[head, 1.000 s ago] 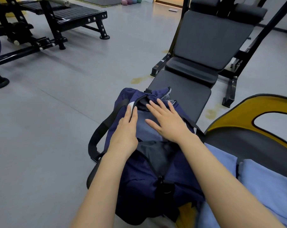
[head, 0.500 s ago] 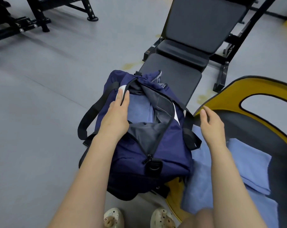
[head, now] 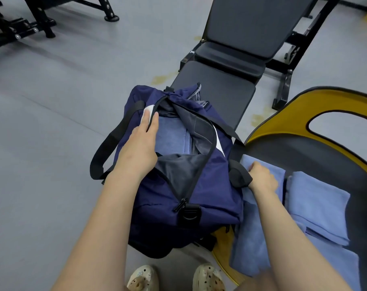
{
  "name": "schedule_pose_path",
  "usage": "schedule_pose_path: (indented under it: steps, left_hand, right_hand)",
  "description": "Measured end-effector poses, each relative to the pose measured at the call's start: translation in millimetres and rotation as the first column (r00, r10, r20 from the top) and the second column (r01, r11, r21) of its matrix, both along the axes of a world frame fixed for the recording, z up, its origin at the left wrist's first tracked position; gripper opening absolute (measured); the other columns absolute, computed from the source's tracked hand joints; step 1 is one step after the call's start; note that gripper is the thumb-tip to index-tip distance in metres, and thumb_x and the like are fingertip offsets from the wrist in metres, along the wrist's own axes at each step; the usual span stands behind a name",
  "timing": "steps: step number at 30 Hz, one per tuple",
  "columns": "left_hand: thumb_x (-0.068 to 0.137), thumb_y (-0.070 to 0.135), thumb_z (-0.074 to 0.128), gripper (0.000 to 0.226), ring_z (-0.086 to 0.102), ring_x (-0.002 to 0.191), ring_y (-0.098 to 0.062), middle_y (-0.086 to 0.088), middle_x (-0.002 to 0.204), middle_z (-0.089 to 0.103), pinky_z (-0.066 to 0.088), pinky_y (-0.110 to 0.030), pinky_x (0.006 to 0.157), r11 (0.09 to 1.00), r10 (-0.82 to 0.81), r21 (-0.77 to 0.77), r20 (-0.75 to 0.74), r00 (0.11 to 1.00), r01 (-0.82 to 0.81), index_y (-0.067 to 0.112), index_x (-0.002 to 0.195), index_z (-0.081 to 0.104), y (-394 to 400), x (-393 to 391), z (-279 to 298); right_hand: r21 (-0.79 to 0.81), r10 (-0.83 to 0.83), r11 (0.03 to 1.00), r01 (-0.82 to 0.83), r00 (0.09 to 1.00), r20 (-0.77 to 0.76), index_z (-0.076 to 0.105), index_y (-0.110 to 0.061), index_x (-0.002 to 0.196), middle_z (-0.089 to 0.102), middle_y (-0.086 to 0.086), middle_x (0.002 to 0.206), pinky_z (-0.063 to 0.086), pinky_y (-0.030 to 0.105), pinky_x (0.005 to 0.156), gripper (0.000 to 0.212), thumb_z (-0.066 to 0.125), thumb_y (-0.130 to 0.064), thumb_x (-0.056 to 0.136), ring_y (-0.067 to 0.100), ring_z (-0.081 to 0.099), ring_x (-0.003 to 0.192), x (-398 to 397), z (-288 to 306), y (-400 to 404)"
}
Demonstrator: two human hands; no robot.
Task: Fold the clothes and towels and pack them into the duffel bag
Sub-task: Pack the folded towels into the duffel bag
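The navy duffel bag (head: pixel 199 198) sits unzipped on the end of a black weight bench (head: pixel 224 95), with a blue folded towel (head: pixel 170 136) lying inside its opening; the left hand (head: pixel 136 148) rests on the bag's left rim, fingers straight and close together along the zipper edge, thumb on the inner side just beside the packed towel. To the right, the right hand (head: pixel 262 177) lies knuckles-up with fingers curled onto the near edge of a second blue towel (head: pixel 260 238), which lies on a black-and-yellow seat (head: pixel 304 148) touching the bag's side. A third folded blue towel (head: pixel 317 204) lies just beside it, untouched.
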State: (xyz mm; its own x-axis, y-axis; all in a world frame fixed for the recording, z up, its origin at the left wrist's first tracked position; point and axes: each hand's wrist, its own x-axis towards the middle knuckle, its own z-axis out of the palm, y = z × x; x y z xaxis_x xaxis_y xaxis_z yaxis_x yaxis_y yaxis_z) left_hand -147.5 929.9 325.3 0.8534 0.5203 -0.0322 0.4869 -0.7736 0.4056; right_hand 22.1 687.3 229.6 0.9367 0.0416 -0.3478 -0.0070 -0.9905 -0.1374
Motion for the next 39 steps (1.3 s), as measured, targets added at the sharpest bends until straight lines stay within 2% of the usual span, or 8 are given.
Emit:
schedule_pose_path:
  steps: [4,10,16,21,26,28,32,39]
  left_hand:
    - [0.081,-0.016,0.041,0.092,0.03,0.136,-0.019,0.014,0.157,-0.018,0.046,-0.032,0.09,1.0,-0.015,0.006,0.008,1.0,0.015,0.022,0.153,-0.003,0.4,-1.4,0.1]
    - [0.082,-0.016,0.04,0.092,0.026,0.138,-0.023,0.015,0.156,-0.019,0.045,-0.031,0.082,1.0,0.0,0.007,-0.014,1.0,0.0,0.023,0.152,-0.004,-3.3,-0.3,2.8]
    - [0.081,-0.015,0.04,0.091,0.035,0.131,-0.024,0.014,0.157,-0.017,0.034,-0.028,0.068,0.999,0.0,0.034,-0.018,1.0,0.001,0.022,0.152,-0.003,-1.2,0.7,0.0]
    - [0.081,-0.015,0.04,0.091,0.031,0.135,-0.025,0.014,0.157,-0.016,0.039,-0.03,0.075,0.999,0.001,0.032,-0.021,1.0,-0.001,0.022,0.153,-0.003,-0.9,2.4,-1.3]
    - [0.081,-0.015,0.039,0.091,0.031,0.134,-0.025,0.014,0.157,-0.016,0.039,-0.03,0.075,1.0,0.005,0.019,-0.028,1.0,-0.004,0.023,0.153,-0.002,-2.0,4.0,-0.9]
    - [0.081,-0.015,0.039,0.091,0.031,0.135,-0.025,0.015,0.157,-0.016,0.038,-0.029,0.074,1.0,0.003,0.021,-0.032,0.999,-0.002,0.023,0.152,-0.003,-1.6,4.1,-1.2]
    - [0.082,-0.015,0.039,0.091,0.033,0.133,-0.025,0.015,0.157,-0.017,0.037,-0.03,0.072,1.0,0.006,0.019,-0.045,0.999,-0.005,0.024,0.152,-0.003,-0.7,4.1,-1.3]
    - [0.081,-0.016,0.038,0.092,0.03,0.137,-0.024,0.015,0.157,-0.016,0.037,-0.03,0.071,1.0,0.006,0.013,-0.041,0.999,-0.006,0.024,0.152,-0.003,0.4,5.2,-2.6]
  right_hand:
    - [-0.093,0.106,0.99,-0.107,0.994,-0.013,0.035,-0.008,0.128,0.043,0.014,0.131,0.036,0.036,0.074,0.041,0.049,-0.027,0.094,0.036,0.05,0.114,-1.4,-11.3,-0.7]
    - [-0.123,0.122,0.985,-0.119,0.992,0.017,0.037,-0.004,0.125,0.046,0.017,0.13,0.039,0.038,0.079,0.032,0.045,-0.014,0.096,0.037,0.05,0.115,2.3,-12.4,-3.6]
    - [0.168,-0.075,0.983,0.076,0.997,-0.013,0.053,-0.002,0.114,0.058,0.021,0.112,0.041,0.034,0.071,0.034,0.051,-0.026,0.09,0.038,0.055,0.103,14.1,-3.6,-13.8]
    - [0.377,-0.131,0.919,0.118,0.991,0.007,0.043,-0.002,0.128,0.053,0.025,0.117,0.039,0.037,0.076,0.036,0.043,-0.016,0.095,0.041,0.052,0.103,15.4,1.0,-17.8]
    - [0.54,-0.195,0.819,0.192,0.979,-0.053,0.042,-0.004,0.1,0.043,0.019,0.086,0.026,0.036,0.056,0.011,0.033,-0.012,0.099,0.026,0.039,0.072,8.5,-5.9,-16.4]
    - [0.525,-0.153,0.841,0.13,0.988,0.0,0.039,-0.004,0.09,0.049,0.024,0.09,0.029,0.035,0.061,0.018,0.04,-0.019,0.1,0.029,0.042,0.078,6.4,-10.1,-17.9]
    - [0.498,-0.135,0.861,0.104,0.991,0.026,0.045,-0.002,0.118,0.053,0.017,0.106,0.038,0.037,0.076,0.044,0.055,-0.038,0.094,0.037,0.052,0.102,7.5,-9.5,-25.1]
    - [0.364,-0.297,0.886,0.287,0.954,-0.03,0.039,-0.009,0.141,0.039,0.02,0.141,0.033,0.047,0.104,0.055,0.04,-0.042,0.097,0.041,0.037,0.128,17.9,-6.2,-36.3]
